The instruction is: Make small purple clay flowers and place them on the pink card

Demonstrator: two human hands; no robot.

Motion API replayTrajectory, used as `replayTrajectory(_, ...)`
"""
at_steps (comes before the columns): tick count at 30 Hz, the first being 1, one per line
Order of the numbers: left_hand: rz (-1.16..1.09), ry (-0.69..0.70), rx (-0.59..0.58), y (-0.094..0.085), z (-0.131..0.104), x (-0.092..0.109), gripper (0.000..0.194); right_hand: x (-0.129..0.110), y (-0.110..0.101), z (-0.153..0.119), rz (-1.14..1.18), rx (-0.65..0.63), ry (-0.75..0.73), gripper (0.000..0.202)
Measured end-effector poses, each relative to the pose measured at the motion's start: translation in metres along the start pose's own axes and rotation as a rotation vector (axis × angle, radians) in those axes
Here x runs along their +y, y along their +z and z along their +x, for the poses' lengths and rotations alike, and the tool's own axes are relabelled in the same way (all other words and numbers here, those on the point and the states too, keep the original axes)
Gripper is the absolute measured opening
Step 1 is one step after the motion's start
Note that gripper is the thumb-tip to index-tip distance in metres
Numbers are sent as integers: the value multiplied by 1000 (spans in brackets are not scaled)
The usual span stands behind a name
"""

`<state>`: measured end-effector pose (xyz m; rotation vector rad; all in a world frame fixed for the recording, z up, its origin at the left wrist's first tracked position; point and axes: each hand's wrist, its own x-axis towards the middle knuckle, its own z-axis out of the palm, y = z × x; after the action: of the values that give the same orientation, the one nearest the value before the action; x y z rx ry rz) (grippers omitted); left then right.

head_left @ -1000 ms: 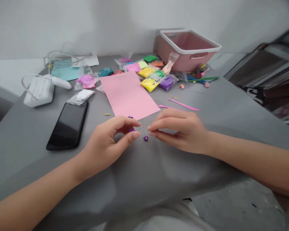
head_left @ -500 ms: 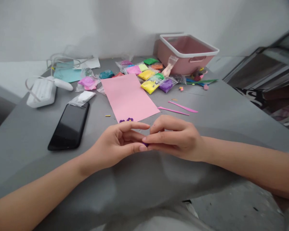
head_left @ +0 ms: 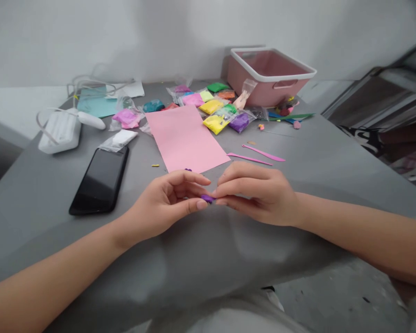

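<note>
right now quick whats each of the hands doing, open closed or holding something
Left hand: curled, small purple piece at its fingertips; grip unclear.
Right hand: fingers bent together beside that piece; can't tell if gripping.

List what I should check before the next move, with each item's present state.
1. Purple piece at the fingertips of both hands, left and right: ok.
2. Grip on that piece firm: cannot tell.
3. Purple piece by the pink sheet fully visible: not ok, the left hand hides most of it.
4. Far pink tool clear of the right hand: ok.
5. Phone uncovered: not ok, a white packet overlaps its far end.
</note>
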<state>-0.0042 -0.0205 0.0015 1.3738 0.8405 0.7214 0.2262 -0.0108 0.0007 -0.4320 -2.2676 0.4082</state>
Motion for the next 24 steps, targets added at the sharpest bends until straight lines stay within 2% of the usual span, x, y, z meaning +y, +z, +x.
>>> replayTrajectory(5,8,-9,12,0,0,0,29,-1,-5,0,-34,-18,6,14)
replayTrajectory(11,12,-23,-18,1,-1,0,30,-2,-1,0,-17,6,3,8)
replayTrajectory(24,-48,-29,-56,2,-1,1,27,0,0,-1,8,3,9,14)
